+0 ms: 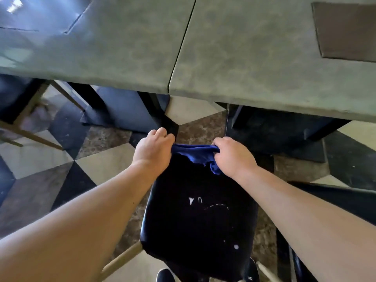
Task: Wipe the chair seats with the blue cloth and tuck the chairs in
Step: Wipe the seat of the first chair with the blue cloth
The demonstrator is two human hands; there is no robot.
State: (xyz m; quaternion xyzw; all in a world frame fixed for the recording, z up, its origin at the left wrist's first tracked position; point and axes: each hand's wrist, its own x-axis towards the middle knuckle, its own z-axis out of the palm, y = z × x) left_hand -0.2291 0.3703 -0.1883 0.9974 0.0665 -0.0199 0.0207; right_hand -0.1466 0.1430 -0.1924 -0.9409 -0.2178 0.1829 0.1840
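A black chair seat (199, 220) with a few white marks stands below me, pulled out from the table. The blue cloth (195, 154) is stretched along the seat's far edge. My left hand (153, 148) grips the cloth's left end with closed fingers. Gripping the bunched right end is my right hand (232, 155). Both forearms reach forward over the seat's sides.
The grey-green table (223, 58) spans the top, its front edge just beyond the seat, with a brown mat (345, 31) at right. Black table bases (122, 110) stand underneath. Another chair's wooden legs (30, 127) are at left. A dark chair (345, 198) sits at right on checkered floor.
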